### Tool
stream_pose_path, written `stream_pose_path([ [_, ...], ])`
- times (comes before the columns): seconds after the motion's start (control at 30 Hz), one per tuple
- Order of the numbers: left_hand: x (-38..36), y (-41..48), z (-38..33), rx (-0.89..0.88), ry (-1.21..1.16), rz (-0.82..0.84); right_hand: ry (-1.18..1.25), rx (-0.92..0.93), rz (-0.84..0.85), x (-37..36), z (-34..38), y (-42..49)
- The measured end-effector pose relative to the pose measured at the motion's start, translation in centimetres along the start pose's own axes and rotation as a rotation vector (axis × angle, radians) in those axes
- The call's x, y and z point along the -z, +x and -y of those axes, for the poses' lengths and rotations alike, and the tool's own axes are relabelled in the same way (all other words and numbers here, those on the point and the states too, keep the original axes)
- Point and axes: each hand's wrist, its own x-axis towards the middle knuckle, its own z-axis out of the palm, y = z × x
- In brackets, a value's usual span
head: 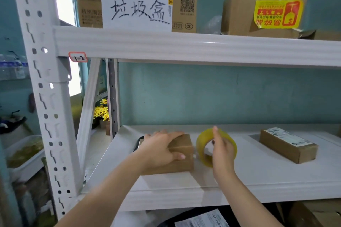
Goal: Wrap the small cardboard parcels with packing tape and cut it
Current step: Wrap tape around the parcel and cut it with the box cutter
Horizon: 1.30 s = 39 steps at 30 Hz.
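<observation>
Two small parcels lie on the white metal shelf board, and only the left one is being worked. Far left, a white perforated steel upright frames the bay. Next along, the left hand lies flat over the small plain brown cardboard parcel, palm down, fingers spread across its top and thumb on the near side, pinning it to the board rather than lifting it. A glossy band crosses the parcel's top face, probably tape already laid, though I cannot tell whether it runs all the way round. Just beside the parcel's right end stands the yellowish translucent roll of packing tape, on edge. The right hand holds the roll, fingers curled about its near side and hooked into the core, index finger raised above the rim. A short strip seems to bridge roll and parcel; too faint to be sure. Judged stage: mid-wrap on the first parcel, tape not yet cut, no cutter visible. Well apart to the right sits the long brown cardboard box with a white printed shipping label; whether it is already taped cannot be told, so it likely remains to be done
</observation>
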Motion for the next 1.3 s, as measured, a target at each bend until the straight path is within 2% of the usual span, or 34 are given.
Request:
stream_pose_path([
  [0.07,0.1,0.1,-0.5,-0.005,-0.076,-0.084,-0.072,0.177,-0.105,0.0,1.3,0.6],
  [0.13,0.2,0.3,-0.7,-0.006,-0.135,-0.143,-0.15,0.235,-0.149,0.3,2.7,1.4],
  [0.23,0.0,0.2,-0.4,-0.007,-0.268,-0.172,-0.272,0.316,-0.074,1.1,3.7,2.4],
  [0.37,-0.7,0.2,0.3,-0.012,-0.441,-0.182,-0.242,0.245,0.008,1.1,3.3,2.8],
  [0.43,-0.5,0.1,0.5,-0.021,-0.396,-0.135,-0.261,0.235,0.033,1.1,3.0,2.9],
  [0.5,-0.4,0.0,0.4,-0.035,-0.218,-0.068,-0.255,0.231,0.038,1.3,3.2,2.9],
  [0.57,-0.6,0.0,0.1,-0.057,-0.057,-0.072,-0.231,0.24,0.044,1.6,3.6,2.9],
  [0.67,-0.9,-0.3,0.3,-0.097,-0.046,-0.127,-0.238,0.273,0.064,1.6,4.3,2.9],
  [0.77,-1.2,-0.8,1.0,-0.097,-0.382,-0.198,-0.174,0.213,0.106,1.0,4.7,2.5],
  [0.87,-1.8,-1.3,0.4,-0.025,-0.809,-0.311,0.155,-0.08,0.08,-0.4,5.3,1.8],
  [0.9,-2.1,-1.4,0.2,0.008,-0.91,-0.334,0.171,-0.082,0.034,-0.8,5.4,1.7],
  [1.0,-2.9,-1.7,0.1,0.05,-1.081,-0.388,-0.155,0.234,-0.076,-1.1,5.6,2.1],
  [1.13,-3.6,-2.3,1.3,0.075,-1.192,-0.483,-0.501,0.454,-0.04,-0.3,5.4,2.3],
  [1.3,-4.7,-3.4,1.6,0.091,-1.223,-0.547,-0.447,0.318,0.109,-1.7,3.6,1.9],
])
